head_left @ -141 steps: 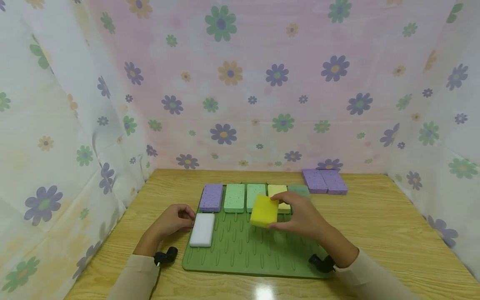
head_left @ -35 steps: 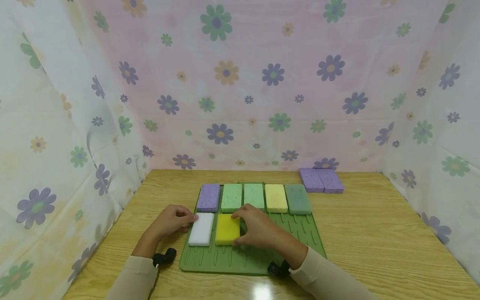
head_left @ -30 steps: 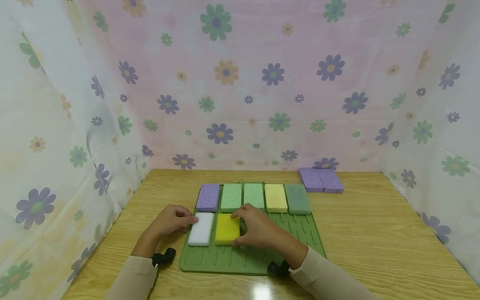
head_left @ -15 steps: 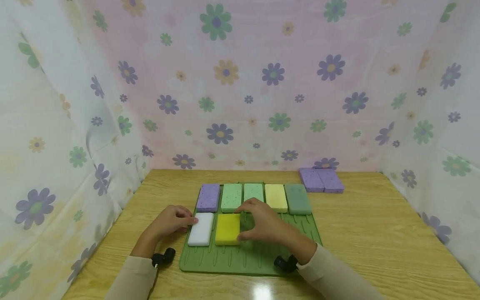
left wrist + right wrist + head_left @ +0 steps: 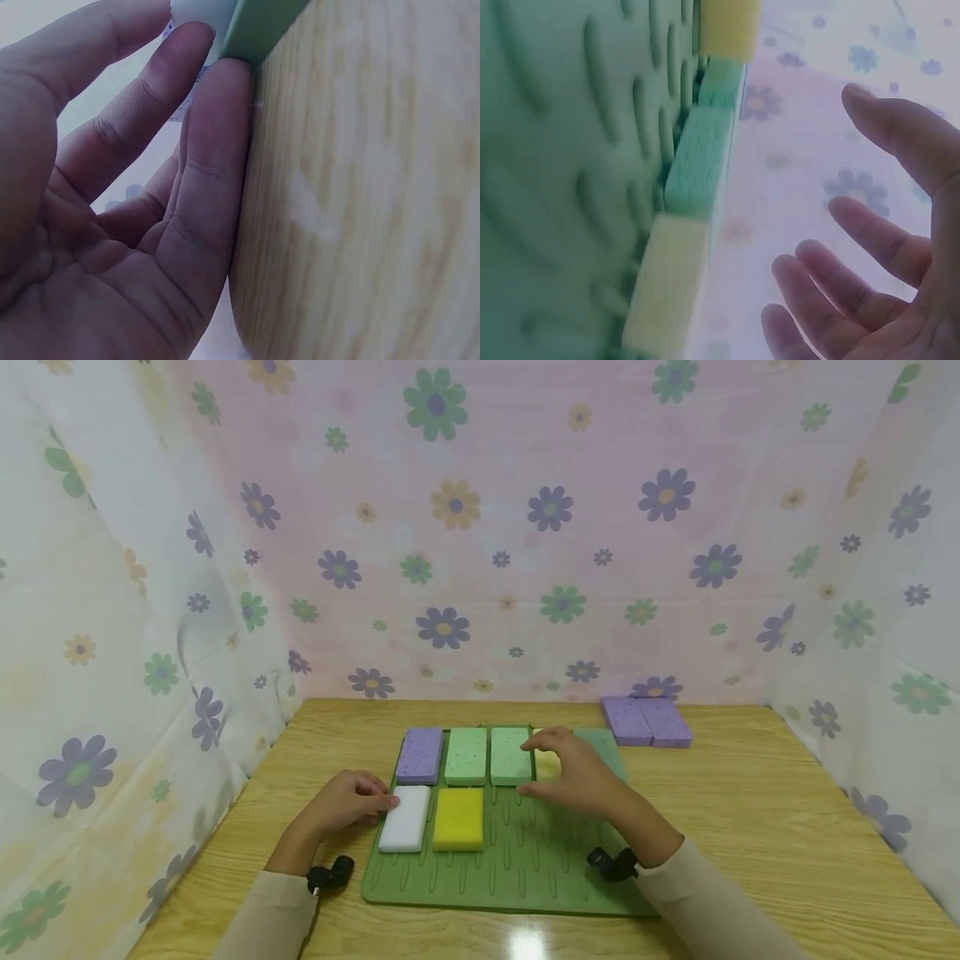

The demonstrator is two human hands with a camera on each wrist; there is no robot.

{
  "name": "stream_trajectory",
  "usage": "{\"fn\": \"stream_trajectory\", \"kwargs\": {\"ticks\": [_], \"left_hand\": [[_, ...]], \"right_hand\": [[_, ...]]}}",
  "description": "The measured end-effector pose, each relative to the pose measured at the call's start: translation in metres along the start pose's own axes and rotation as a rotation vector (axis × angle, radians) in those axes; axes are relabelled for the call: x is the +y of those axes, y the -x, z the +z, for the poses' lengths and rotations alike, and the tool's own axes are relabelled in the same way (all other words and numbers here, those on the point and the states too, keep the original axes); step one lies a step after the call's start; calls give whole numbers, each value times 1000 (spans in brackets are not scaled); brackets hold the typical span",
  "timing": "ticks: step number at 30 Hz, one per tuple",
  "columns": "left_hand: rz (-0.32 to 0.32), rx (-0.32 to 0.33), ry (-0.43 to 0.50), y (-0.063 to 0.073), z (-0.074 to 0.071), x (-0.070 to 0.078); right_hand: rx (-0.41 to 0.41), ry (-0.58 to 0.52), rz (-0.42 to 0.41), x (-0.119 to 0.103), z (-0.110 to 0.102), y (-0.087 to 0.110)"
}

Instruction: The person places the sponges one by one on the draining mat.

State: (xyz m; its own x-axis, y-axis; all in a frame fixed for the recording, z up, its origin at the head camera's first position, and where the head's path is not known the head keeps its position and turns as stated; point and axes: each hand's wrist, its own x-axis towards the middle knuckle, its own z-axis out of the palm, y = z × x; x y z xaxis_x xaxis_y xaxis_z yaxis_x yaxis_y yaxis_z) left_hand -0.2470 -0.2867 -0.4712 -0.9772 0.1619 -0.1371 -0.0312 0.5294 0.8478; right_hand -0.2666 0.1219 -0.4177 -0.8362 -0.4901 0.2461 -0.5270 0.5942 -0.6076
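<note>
On the green ridged mat (image 5: 517, 881), a bright yellow sponge (image 5: 459, 820) lies flat beside a white sponge (image 5: 405, 818). My left hand (image 5: 347, 803) rests at the mat's left edge, its thumb touching the white sponge's upper left corner; in the left wrist view its fingertips (image 5: 221, 90) meet the mat's edge. My right hand (image 5: 581, 777) hovers over the mat's right half, fingers spread apart and holding nothing. It partly hides a pale yellow sponge (image 5: 547, 765) and a darker green sponge (image 5: 602, 747) in the back row.
The back row also bears a purple sponge (image 5: 420, 756) and two light green sponges, such as the left one (image 5: 466, 756). Two more purple sponges (image 5: 647, 722) lie side by side on the wooden table (image 5: 750, 810) near the flowered cloth (image 5: 510, 527).
My right hand carried the bright yellow sponge left and set it beside the white one. It then let go and moved back rightward. My left thumb came onto the white sponge.
</note>
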Motion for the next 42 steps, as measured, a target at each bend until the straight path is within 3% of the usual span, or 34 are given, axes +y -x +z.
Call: {"fn": "stream_trajectory", "kwargs": {"ticks": [7, 17, 23, 29, 42], "left_hand": [[-15, 10, -6, 1, 0, 1], [17, 5, 14, 3, 2, 1], [-5, 8, 6, 1, 1, 0], [-17, 17, 0, 0, 1, -1], [-13, 27, -14, 2, 2, 2]], "right_hand": [[67, 8, 17, 21, -19, 1], [131, -8, 85, 55, -43, 3], [170, -25, 135, 75, -54, 6], [219, -28, 135, 92, -66, 7], [280, 65, 230, 121, -83, 17]]}}
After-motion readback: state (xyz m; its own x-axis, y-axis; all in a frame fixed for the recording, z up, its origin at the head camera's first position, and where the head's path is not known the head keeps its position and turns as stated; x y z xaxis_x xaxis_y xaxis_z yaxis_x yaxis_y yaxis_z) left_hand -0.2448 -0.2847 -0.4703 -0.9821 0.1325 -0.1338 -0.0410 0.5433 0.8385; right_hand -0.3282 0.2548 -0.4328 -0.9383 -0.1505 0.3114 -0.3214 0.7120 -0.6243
